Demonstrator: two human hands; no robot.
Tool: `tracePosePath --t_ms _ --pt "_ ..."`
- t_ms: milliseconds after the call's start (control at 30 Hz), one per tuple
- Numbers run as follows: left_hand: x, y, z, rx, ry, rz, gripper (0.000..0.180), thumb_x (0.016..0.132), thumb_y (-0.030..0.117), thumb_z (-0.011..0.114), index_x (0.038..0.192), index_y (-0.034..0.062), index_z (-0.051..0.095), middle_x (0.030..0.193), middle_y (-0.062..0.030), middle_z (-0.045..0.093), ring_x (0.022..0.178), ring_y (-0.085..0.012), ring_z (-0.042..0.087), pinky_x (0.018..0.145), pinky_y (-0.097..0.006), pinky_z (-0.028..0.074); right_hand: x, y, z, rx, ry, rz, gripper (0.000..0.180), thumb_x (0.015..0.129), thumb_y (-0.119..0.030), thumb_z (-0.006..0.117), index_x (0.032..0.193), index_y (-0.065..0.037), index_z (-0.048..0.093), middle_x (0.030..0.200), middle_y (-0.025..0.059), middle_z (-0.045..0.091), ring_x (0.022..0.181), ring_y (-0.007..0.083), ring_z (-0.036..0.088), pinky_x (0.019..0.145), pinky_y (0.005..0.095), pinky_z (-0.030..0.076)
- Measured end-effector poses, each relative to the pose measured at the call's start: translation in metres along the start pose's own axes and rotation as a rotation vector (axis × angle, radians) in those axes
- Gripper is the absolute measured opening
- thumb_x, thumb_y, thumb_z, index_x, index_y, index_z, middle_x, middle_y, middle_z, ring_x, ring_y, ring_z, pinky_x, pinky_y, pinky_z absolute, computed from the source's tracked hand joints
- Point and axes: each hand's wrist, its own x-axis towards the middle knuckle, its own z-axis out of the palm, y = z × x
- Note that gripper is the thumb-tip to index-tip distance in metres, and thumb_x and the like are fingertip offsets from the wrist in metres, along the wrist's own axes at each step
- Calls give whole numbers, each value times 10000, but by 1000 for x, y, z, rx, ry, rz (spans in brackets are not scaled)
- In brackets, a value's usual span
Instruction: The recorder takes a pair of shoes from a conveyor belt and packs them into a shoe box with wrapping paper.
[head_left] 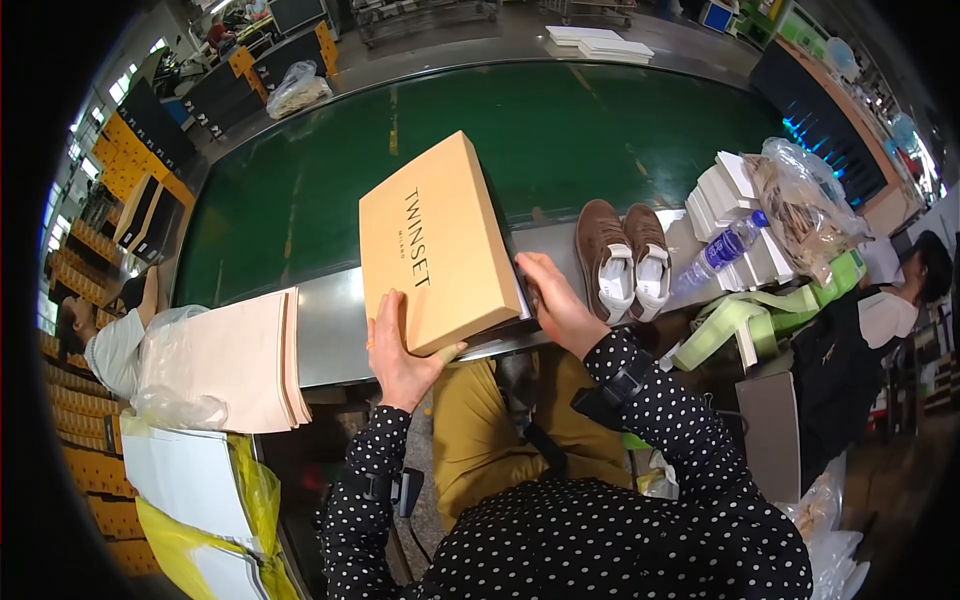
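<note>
A tan shoebox [435, 240] with dark printing on its lid sits tilted in front of me, partly over the metal edge of the green belt. The lid lies over a dark lower part that shows along the right side and near edge. My left hand [402, 350] grips the near left corner, fingers on the lid's top and thumb along the near edge. At the near right corner, my right hand [560, 303] holds the box's side, its fingertips partly hidden. To the right of that hand stands a pair of brown shoes [604, 255] with pale linings.
Right of the shoes are a water bottle [722, 248], white paper stacks [722, 195], a plastic bag [800, 200] and green strapping [735, 325]. Pinkish paper sheets [225, 355] lie at left. White boards [600, 44] rest across the belt [330, 150]. Other people are at both sides.
</note>
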Motion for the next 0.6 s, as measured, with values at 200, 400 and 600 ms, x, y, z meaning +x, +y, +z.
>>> tracePosePath --t_ms 200,400,600 --pt "-21 -36 -7 -610 361 -392 805 804 319 781 1417 5 364 1330 -142 510 1225 -259 495 1045 -390 387 -2 33 -34 -481 -71 -225 565 887 -38 548 1386 66 306 1334 185 475 1244 214 463 1044 308 371" --pt "-63 -82 2 -1170 368 -1098 588 959 547 510 1282 59 453 1135 -91 543 1027 -231 596 846 -371 514 -10 35 -88 -605 -73 -293 512 893 -42 538 1363 67 366 1260 160 549 1142 179 548 971 290 438" --pt "-136 -123 -19 -994 -250 -1253 751 905 720 440 1052 -4 579 791 -101 632 676 -233 664 600 -303 528 -30 18 -71 -846 71 -298 396 954 -322 574 1169 11 577 1028 190 680 970 282 662 848 349 499"
